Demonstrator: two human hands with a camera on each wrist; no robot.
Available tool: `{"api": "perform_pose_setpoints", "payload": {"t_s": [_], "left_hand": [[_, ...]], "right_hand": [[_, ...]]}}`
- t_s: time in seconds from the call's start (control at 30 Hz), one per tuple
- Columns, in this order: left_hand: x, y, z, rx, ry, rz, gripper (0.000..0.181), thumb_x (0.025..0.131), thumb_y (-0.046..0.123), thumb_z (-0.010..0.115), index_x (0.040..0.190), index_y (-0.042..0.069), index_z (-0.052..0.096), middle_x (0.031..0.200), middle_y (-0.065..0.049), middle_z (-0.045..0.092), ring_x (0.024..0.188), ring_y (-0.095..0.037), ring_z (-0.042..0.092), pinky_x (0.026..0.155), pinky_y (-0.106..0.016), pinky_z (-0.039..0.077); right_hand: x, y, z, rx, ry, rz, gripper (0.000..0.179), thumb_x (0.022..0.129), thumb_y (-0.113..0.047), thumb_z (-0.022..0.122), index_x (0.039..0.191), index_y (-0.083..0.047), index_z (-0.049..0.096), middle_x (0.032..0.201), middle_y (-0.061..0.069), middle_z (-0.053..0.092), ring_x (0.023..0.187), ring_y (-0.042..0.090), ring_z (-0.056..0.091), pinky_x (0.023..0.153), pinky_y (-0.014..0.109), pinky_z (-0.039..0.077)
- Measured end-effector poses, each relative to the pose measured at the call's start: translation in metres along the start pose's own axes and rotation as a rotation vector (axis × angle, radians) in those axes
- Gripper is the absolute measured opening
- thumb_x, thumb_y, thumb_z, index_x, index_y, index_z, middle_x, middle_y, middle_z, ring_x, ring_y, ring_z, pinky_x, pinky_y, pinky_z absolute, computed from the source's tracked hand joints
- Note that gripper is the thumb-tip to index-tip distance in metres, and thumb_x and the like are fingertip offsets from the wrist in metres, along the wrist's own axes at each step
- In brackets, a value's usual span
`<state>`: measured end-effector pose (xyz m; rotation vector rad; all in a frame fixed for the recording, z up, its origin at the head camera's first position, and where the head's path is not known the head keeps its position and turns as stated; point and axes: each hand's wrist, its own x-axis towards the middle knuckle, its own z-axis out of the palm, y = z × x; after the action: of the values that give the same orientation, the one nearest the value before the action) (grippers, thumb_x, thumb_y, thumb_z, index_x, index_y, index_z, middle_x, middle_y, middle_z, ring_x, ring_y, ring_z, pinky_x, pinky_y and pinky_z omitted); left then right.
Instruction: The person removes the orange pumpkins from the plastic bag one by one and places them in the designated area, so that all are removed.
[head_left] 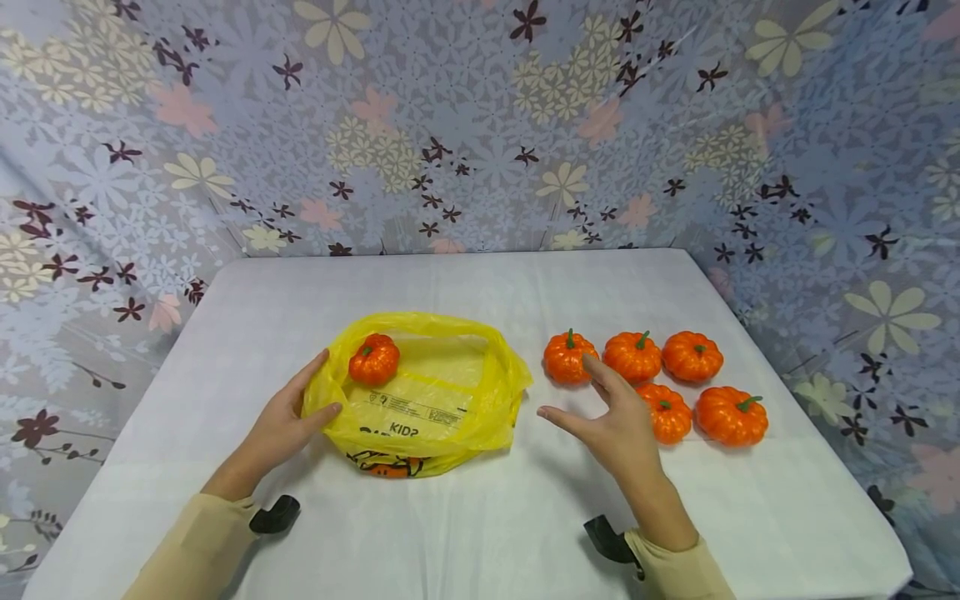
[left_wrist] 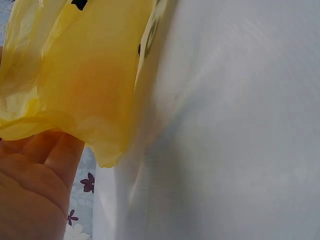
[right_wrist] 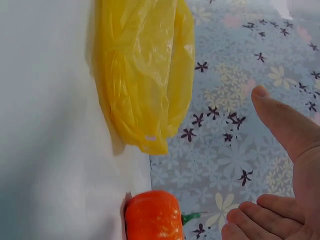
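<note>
A yellow plastic bag lies with its mouth wide toward me in the head view. One small orange pumpkin shows inside it on the left. My left hand holds the bag's left side between thumb and fingers; plastic hides the fingertips in the left wrist view. My right hand hovers right of the bag, thumb and fingers spread with nothing between them. Just beyond its fingertips sits a green-stemmed pumpkin. Another pumpkin is partly hidden behind that hand.
More pumpkins stand at the right: one at the back, one at the far right back, one nearer the front. A white cloth covers the table. Floral fabric hangs around it.
</note>
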<state>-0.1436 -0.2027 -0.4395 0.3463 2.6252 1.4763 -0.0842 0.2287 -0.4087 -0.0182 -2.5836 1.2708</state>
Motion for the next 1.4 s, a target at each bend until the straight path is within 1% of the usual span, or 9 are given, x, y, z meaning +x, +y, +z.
{"api": "perform_pose_setpoints", "payload": {"t_s": [0.17,0.33,0.5,0.6,0.8,0.93,1.03,1.23,1.4], "left_hand": [[0.0,-0.001,0.001,-0.019,-0.004,-0.01,0.083,0.097,0.018,0.067,0.163,0.016,0.018,0.167,-0.009,0.015,0.152,-0.035,0.013,0.119,-0.057,0.019],[0.0,0.001,0.001,-0.021,-0.008,-0.029,0.083,0.097,0.02,0.068,0.163,0.016,0.017,0.167,-0.008,0.014,0.152,-0.035,0.012,0.119,-0.057,0.019],[0.001,0.003,0.002,-0.029,-0.007,-0.029,0.083,0.098,0.021,0.067,0.163,0.016,0.016,0.167,-0.008,0.014,0.152,-0.034,0.012,0.119,-0.056,0.018],[0.002,0.003,0.002,-0.037,-0.008,-0.026,0.083,0.098,0.02,0.067,0.163,0.014,0.016,0.167,-0.008,0.013,0.152,-0.034,0.011,0.119,-0.057,0.017],[0.002,0.001,0.003,-0.047,-0.013,-0.023,0.083,0.098,0.02,0.066,0.163,0.014,0.016,0.167,-0.008,0.013,0.152,-0.033,0.011,0.119,-0.056,0.017],[0.001,0.001,0.004,-0.053,-0.013,-0.016,0.083,0.098,0.018,0.067,0.163,0.012,0.016,0.167,-0.008,0.013,0.152,-0.033,0.011,0.119,-0.055,0.017],[0.0,0.002,0.003,-0.06,-0.014,-0.015,0.083,0.097,0.016,0.067,0.163,0.011,0.016,0.167,-0.008,0.013,0.152,-0.033,0.011,0.119,-0.056,0.017],[-0.002,0.004,0.002,-0.066,-0.011,-0.021,0.084,0.097,0.016,0.068,0.163,0.012,0.016,0.167,-0.009,0.014,0.152,-0.034,0.011,0.119,-0.056,0.018],[0.0,0.001,0.002,-0.049,-0.01,-0.026,0.085,0.096,0.016,0.069,0.163,0.012,0.016,0.167,-0.012,0.014,0.151,-0.037,0.013,0.118,-0.059,0.019]], "right_hand": [[0.004,-0.005,0.009,0.049,-0.058,0.034,0.101,0.069,-0.049,0.09,0.148,-0.003,0.048,0.151,0.013,0.048,0.135,0.034,0.048,0.109,0.046,0.043],[0.008,-0.012,0.021,0.086,-0.106,0.055,0.102,0.069,-0.049,0.091,0.15,-0.006,0.047,0.15,0.009,0.049,0.135,0.032,0.049,0.107,0.049,0.044],[0.011,-0.019,0.034,0.147,-0.135,0.019,0.098,0.069,-0.043,0.093,0.149,-0.008,0.048,0.149,0.008,0.051,0.133,0.033,0.051,0.106,0.049,0.045],[0.014,-0.024,0.043,0.166,-0.152,-0.02,0.096,0.069,-0.039,0.093,0.147,-0.005,0.05,0.148,0.009,0.051,0.132,0.034,0.052,0.107,0.047,0.045],[0.017,-0.035,0.061,0.181,-0.176,-0.052,0.092,0.069,-0.037,0.094,0.144,-0.003,0.053,0.145,0.012,0.054,0.129,0.034,0.055,0.107,0.046,0.045],[0.02,-0.041,0.073,0.178,-0.204,-0.046,0.091,0.07,-0.038,0.093,0.145,-0.003,0.053,0.143,0.013,0.056,0.127,0.035,0.056,0.106,0.047,0.045],[0.023,-0.045,0.081,0.164,-0.235,-0.038,0.091,0.071,-0.041,0.092,0.146,-0.006,0.053,0.144,0.011,0.056,0.128,0.035,0.056,0.105,0.048,0.046],[0.029,-0.053,0.091,0.155,-0.287,-0.053,0.091,0.072,-0.044,0.091,0.147,-0.009,0.053,0.146,0.008,0.055,0.13,0.035,0.053,0.106,0.05,0.045],[0.031,-0.056,0.096,0.145,-0.327,-0.042,0.091,0.073,-0.045,0.089,0.148,-0.008,0.051,0.147,0.008,0.053,0.132,0.034,0.052,0.107,0.05,0.044]]}}
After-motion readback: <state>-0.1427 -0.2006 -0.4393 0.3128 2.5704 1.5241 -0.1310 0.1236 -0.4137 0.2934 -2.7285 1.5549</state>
